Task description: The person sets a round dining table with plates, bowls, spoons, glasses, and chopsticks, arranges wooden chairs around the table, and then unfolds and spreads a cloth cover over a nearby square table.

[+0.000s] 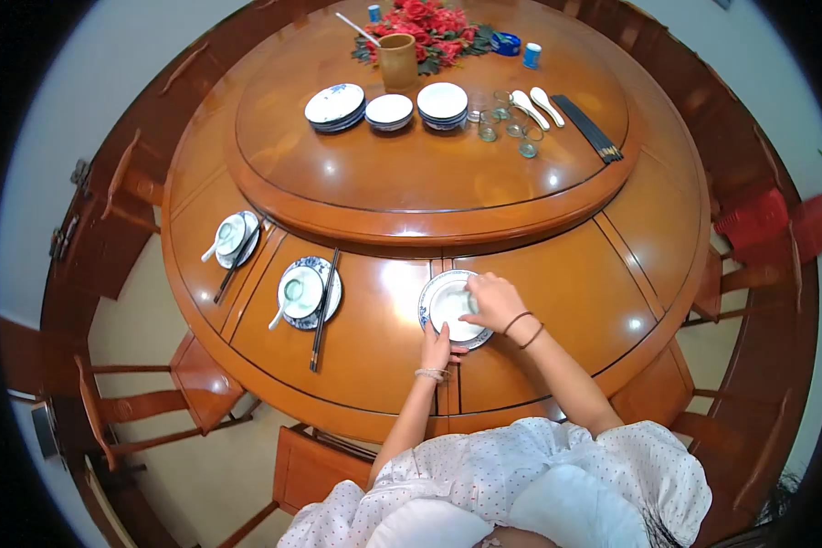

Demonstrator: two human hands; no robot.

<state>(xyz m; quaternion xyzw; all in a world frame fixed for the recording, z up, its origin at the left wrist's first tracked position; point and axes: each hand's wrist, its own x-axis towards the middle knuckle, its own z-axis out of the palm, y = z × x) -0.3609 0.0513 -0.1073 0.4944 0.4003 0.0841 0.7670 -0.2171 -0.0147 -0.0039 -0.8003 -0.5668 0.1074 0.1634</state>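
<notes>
A white bowl [445, 311] sits on a blue-patterned plate [424, 301] at the table edge before me. My left hand [437, 350] grips the near side of the bowl, its fingers at the rim above the plate. Over the bowl's right side, my right hand [497, 303] has its fingers curled round a small clear glass [471, 302], mostly hidden by them. To the left lies a setting with a plate and bowl [307, 290], a small glass, a white spoon [278, 317] and black chopsticks [324, 310].
Farther left is a similar setting [237, 239]. The raised turntable [365, 187] bears stacked dishes [443, 104], several glasses [489, 132], white spoons [537, 108], black chopsticks [589, 128], a brown pot [397, 66] and red flowers [434, 32]. Wooden chairs [212, 379] surround the table.
</notes>
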